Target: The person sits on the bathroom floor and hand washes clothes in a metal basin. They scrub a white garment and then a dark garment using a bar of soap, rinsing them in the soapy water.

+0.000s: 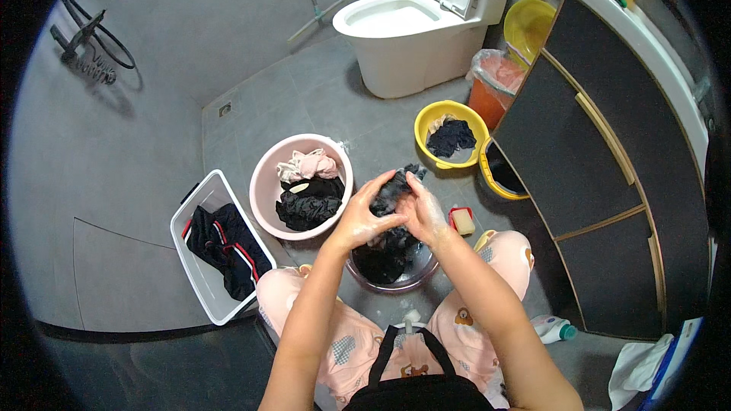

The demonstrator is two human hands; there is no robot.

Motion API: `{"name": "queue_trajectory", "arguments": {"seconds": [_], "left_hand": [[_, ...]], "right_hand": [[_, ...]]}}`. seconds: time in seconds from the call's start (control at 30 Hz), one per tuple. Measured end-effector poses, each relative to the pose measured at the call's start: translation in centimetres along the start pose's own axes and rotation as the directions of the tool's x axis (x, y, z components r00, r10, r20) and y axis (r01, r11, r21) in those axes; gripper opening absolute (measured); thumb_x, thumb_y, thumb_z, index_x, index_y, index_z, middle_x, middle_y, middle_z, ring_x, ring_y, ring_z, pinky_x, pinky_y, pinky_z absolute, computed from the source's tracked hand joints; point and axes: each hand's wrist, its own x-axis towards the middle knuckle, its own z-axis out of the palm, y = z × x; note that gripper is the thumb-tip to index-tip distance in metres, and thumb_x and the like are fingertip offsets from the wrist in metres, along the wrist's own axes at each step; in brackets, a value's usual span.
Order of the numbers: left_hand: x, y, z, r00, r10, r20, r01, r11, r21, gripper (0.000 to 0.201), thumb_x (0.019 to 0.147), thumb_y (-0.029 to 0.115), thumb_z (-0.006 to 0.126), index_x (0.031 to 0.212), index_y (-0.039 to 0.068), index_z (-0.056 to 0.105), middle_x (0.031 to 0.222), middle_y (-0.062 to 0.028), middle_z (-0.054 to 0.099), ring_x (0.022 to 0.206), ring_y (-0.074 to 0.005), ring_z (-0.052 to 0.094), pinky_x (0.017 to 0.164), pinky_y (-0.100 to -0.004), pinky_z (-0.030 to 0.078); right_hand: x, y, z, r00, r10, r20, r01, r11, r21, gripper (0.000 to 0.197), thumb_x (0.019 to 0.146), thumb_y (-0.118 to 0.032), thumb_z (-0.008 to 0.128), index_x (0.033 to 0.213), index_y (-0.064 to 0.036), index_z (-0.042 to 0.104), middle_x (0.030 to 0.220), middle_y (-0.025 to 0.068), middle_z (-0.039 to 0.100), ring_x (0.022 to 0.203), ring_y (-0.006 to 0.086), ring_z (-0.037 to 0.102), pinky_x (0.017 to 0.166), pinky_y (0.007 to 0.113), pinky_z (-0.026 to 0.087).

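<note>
A wet, dark garment (394, 189) streaked with suds is bunched between my hands, and its lower part hangs into a round basin (396, 288) between my knees. My left hand (365, 215) grips it from the left side, thumb pointing across toward the other hand. On the right, my right hand (421, 211) holds the same cloth, with foam on its back and wrist. Some of the fingers are hidden behind the fabric. Just right of the basin, a pale bar of soap (463, 221) lies in a red dish.
Left of the basin stand a pink tub (263, 217) of clothes and a white bin (221, 318) holding dark clothing. A yellow basin (428, 154) with dark cloth sits ahead, near a toilet (403, 57). A black cabinet (586, 175) borders the right; a bottle (550, 329) lies below it.
</note>
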Motion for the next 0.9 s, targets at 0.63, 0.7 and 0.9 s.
{"name": "queue_trajectory", "arguments": {"seconds": [0.63,0.7,0.9], "left_hand": [[-0.6,-1.8,2.9,0.891,0.196,-0.41,-0.134,0.975,0.174,0.028,0.067,-0.003,0.061,0.095,0.002,0.058,0.088,-0.0094,0.055,0.08,-0.0212,0.052,0.071,-0.0305,0.042],[-2.0,0.5,4.9,0.934,0.193,-0.301,-0.146,0.975,0.17,0.017,0.06,0.007,0.07,0.076,0.004,0.062,0.074,-0.0092,0.052,0.067,-0.0204,0.052,0.062,-0.029,0.043],[-1.0,-3.4,4.9,0.838,0.449,-0.311,-0.27,0.836,0.478,0.025,0.07,0.012,0.062,0.052,0.005,0.047,0.05,-0.0096,0.045,0.042,-0.0252,0.044,0.04,-0.0354,0.035]], "right_hand": [[1.4,0.8,-1.3,0.915,-0.095,-0.392,-0.031,0.952,-0.303,0.039,0.082,-0.038,0.054,0.094,-0.0018,0.056,0.085,0.0045,0.059,0.073,0.0147,0.055,0.07,0.026,0.043],[2.2,1.4,-2.3,0.885,-0.083,-0.458,-0.103,0.925,-0.366,0.036,0.082,-0.036,0.052,0.093,-0.0025,0.055,0.078,0.0044,0.057,0.064,0.0169,0.054,0.059,0.029,0.045],[-0.1,5.1,-1.4,0.964,-0.213,-0.159,0.178,0.962,-0.209,0.028,0.088,-0.029,0.043,0.076,-0.0081,0.057,0.062,0.0,0.052,0.056,0.0102,0.05,0.051,0.025,0.042]]}}
